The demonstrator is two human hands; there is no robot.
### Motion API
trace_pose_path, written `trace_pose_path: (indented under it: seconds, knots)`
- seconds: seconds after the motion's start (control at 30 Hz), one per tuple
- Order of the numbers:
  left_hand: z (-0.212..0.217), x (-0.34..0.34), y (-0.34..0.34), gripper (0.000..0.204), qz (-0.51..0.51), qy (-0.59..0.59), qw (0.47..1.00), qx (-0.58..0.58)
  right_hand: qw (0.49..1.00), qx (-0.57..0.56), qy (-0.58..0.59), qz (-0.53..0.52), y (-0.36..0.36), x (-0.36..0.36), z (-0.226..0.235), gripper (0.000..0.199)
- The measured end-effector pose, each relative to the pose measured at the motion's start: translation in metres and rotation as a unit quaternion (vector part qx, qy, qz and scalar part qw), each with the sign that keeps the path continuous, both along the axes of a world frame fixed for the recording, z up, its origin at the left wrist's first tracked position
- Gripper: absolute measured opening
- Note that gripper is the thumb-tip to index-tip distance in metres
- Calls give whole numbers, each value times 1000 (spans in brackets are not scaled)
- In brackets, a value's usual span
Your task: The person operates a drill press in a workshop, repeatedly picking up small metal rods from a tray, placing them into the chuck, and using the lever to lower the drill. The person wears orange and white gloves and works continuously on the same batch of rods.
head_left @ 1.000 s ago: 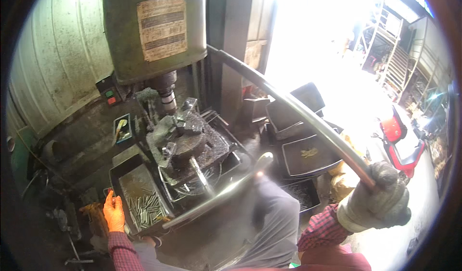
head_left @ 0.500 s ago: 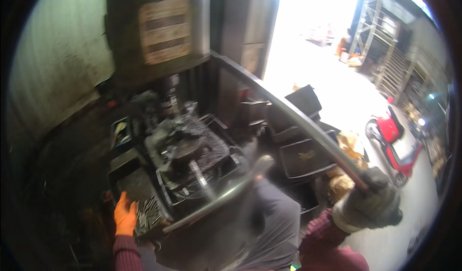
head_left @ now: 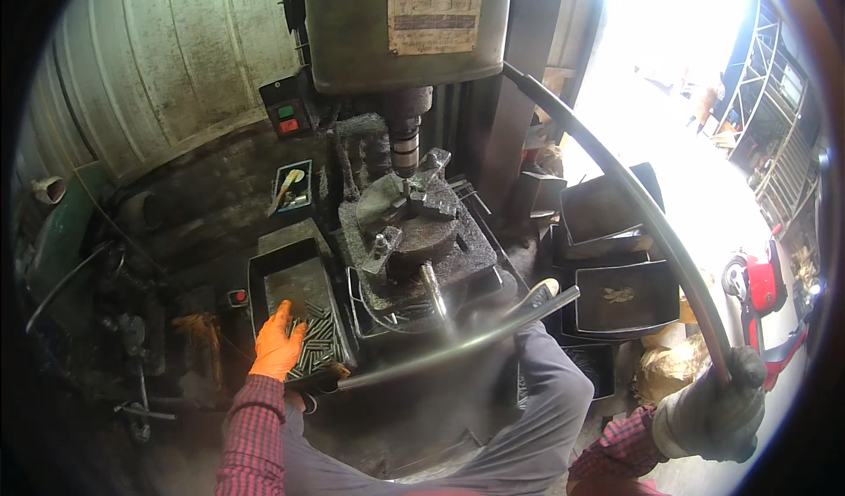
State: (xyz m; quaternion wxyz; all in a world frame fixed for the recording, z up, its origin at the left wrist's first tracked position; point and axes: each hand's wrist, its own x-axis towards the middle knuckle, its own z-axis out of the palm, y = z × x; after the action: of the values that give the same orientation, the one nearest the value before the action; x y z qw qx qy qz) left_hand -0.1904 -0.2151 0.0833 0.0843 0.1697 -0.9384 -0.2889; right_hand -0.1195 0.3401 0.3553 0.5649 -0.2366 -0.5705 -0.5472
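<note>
Left hand (head_left: 279,346): in an orange glove, reaching into the long tray, on top of the little metal rods. The thumb sits a bit apart from the other fingers. I cannot tell if the tips pinch a rod.
Little metal rods (head_left: 322,333): in a messy pile at the near end of the tray, under the left hand and to its right.
Long tray (head_left: 293,278): dark, with its far end bare, just left of the machine.
Right hand (head_left: 713,412): in a grey glove, far out to the right, with its fingers wrapped tight around the end of the long bar.
Long bar (head_left: 647,205): bends down from the side of the machine to the right hand.
Machine (head_left: 352,51): big and green, with a paper label on its front.
Drill part (head_left: 405,144): points down from the machine, over the round plate.
Round plate (head_left: 422,242): has metal blocks on it and bits of metal around it.
Shiny strip (head_left: 466,342): curved, between the machine and the person's knees.
Small tray (head_left: 304,198): blue, past the long tray, with a brush (head_left: 284,191) in it.
Button box (head_left: 275,98): one green button and one red, by the wall.
Dark bin (head_left: 638,315): right of the machine, with something crumpled and yellowish inside.
Scooter (head_left: 764,286): red, far off to the right.
</note>
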Motion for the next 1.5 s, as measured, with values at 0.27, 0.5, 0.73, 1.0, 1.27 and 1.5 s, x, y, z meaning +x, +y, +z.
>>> trace_pose_path:
  seconds: [0.27, 0.5, 0.73, 1.0, 1.27, 1.5]
  knots:
    - [-1, 2, 1, 68, -10, -5, 1000, -11, 995, 68, 41, 53, 11, -8, -11, 44]
    - [1, 8, 2, 67, -7, -5, 1000, -6, 994, 85, 50, 35, 27, -7, -25, 39]
    - [7, 14, -1, 69, 8, -34, 999, -8, 996, 61, 55, 24, 29, -7, -37, 34]
    - [9, 20, -5, 69, 16, -19, 1000, 6, 991, 81, 47, 99, 15, -12, -32, 43]
    - [8, 25, -11, 69, 33, -23, 999, 0, 991, -22, 33, 127, 1, -6, -35, 48]
    - [7, 20, -30, 68, 55, 35, 998, 1, 998, 63, 20, 7, 19, -2, -12, 49]
